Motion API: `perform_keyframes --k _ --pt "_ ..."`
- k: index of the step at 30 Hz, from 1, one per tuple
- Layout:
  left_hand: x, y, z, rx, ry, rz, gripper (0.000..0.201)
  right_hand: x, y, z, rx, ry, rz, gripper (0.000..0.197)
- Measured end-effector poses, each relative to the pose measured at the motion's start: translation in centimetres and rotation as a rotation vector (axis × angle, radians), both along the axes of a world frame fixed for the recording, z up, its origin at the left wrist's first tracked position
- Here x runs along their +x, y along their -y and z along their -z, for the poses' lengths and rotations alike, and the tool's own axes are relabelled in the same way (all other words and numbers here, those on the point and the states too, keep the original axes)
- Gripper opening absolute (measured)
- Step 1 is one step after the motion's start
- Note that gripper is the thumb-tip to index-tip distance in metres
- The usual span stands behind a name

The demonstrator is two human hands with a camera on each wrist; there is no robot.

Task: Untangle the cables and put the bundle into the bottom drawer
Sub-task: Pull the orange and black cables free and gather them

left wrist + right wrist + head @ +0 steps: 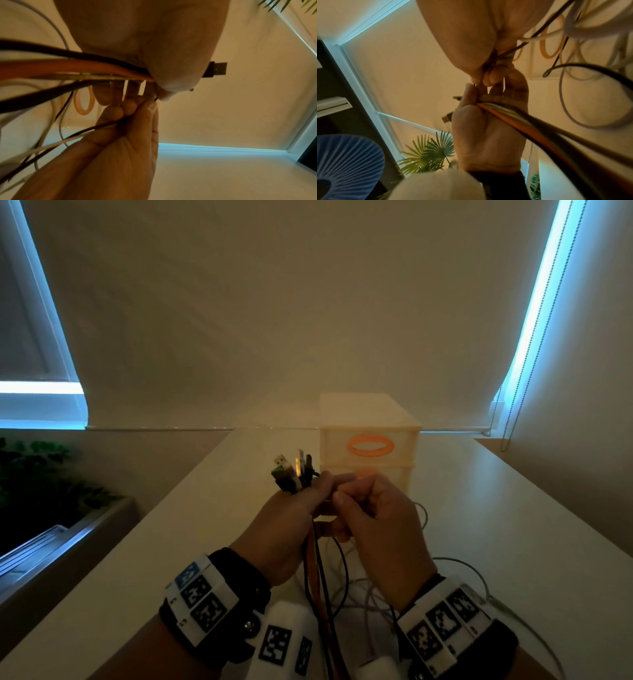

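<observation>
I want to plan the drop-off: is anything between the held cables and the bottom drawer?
Nothing stands between them, but the bottom drawer looks closed, its front blocking entry, and both hands are occupied: the left hand grips the cable bundle; the right hand pinches a thin cable.

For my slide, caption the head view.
Left hand holds gathered cable ends; right hand pinches one strand before the drawer unit.

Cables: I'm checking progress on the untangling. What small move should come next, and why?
Probably the right hand should draw its pinched thin black cable up beside the plug ends gripped by the left hand, because loose loops remain on the table.
</observation>
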State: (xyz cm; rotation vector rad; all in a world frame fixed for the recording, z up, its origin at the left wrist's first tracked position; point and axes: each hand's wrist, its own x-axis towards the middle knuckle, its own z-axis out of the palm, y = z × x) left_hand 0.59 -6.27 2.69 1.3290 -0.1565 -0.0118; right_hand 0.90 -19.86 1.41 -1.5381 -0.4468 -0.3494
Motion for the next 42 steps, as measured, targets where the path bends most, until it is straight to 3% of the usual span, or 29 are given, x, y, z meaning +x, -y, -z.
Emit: perform_keyframes --k 4,10,16,21,30,33,38,42 --pt "-0.3 0.2 -0.1 -0.045 0.008 0.036 0.043 0.0 -0.1 0.4 -0.050 0.021 -0.060 0.012" --pt "0.5 -0.7 -0.6 -0.239 -0.054 -0.011 0.046 1.7 0.9 1.6 -0.386 0.074 0.007 0.012" --pt "0.9 -1.2 -1.1 -0.422 -0.031 -0.024 0.048 2.7 1.8 1.1 -0.484 -0.029 -0.085 0.019" --pt "0.9 -2.5 -1.6 -0.582 -0.039 -0.018 0.041 2.7 1.5 0.8 -0.387 -0.128 -0.257 0.020" --pt "0.9 -5.9 -2.4 -0.739 0.086 0.578 0.042 2.8 1.9 -2.8 -0.651 -0.285 -0.422 0.016" --pt "0.5 -6.4 -2.9 -0.659 0.070 0.618 0.040 3.5 2.8 -4.4 -0.788 -0.331 -0.306 0.014" --pt "-0.3 -4.9 -2.7 -0.271 -0.068 0.370 0.042 4.0 2.3 -6.5 -0.801 -0.306 -0.128 0.021" --pt "-0.2 -4.6 -2.7 -0.216 -0.136 0.455 0.045 3.2 0.8 -8.0 -0.722 -0.251 -0.063 0.024"
